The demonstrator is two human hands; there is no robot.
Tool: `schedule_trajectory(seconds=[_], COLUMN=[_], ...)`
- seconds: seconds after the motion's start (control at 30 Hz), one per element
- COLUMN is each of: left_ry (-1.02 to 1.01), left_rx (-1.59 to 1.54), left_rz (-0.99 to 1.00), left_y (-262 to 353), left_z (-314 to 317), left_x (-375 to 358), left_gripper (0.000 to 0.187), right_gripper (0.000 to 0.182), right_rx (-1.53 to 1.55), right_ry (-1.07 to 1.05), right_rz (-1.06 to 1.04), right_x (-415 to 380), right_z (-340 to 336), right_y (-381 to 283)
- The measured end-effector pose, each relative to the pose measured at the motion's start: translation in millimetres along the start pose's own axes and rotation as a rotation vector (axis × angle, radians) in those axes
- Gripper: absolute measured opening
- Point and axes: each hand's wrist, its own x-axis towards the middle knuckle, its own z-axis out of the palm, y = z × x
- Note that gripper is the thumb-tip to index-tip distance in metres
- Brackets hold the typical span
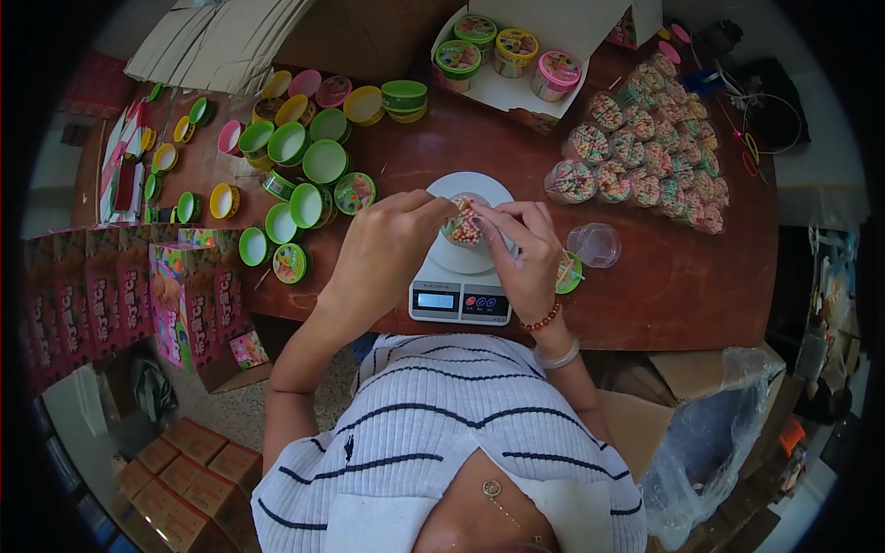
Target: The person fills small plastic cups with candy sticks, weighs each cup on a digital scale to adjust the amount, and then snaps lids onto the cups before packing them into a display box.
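Note:
A white digital kitchen scale [433, 270] stands at the table's front edge, its small display lit. On its round plate is a clear plastic cup [464, 232] filled with small pink, orange and green pieces. My left hand [387, 230] is closed, its fingertips pinched at the cup's upper left rim. From the right, my right hand [524, 241] is also closed, thumb and fingers gripping the rim. The fingers hide part of the cup's edge. Just right of my right hand lie a clear round lid [601, 245] and a green-rimmed lid [570, 273].
Many green, yellow and pink round lids [324, 161] spread over the table's left side. Rows of filled clear cups [645, 152] stand at right. An open white carton [516, 101] holds several lidded tubs. Pink printed boxes [184, 304] stand at left.

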Motion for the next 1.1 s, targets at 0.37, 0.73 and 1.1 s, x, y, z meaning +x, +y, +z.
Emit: schedule_trajectory(seconds=[0.37,0.73,1.1], left_ry=[-0.047,-0.057,0.488], left_rx=[-0.205,0.008,-0.008], left_rz=[0.137,0.083,-0.207], left_y=[10,-11,-65], left_z=[33,37,-22], left_x=[-5,-13,-51], left_gripper=[0.072,0.074,0.029], right_gripper=[0.089,0.082,0.023], right_rx=[0.143,0.269,-0.414], right_ry=[0.027,-0.008,-0.059], right_rz=[0.031,0.06,0.185], right_x=[-3,-23,-72], right_z=[7,27,-55], right_y=[-43,-13,36])
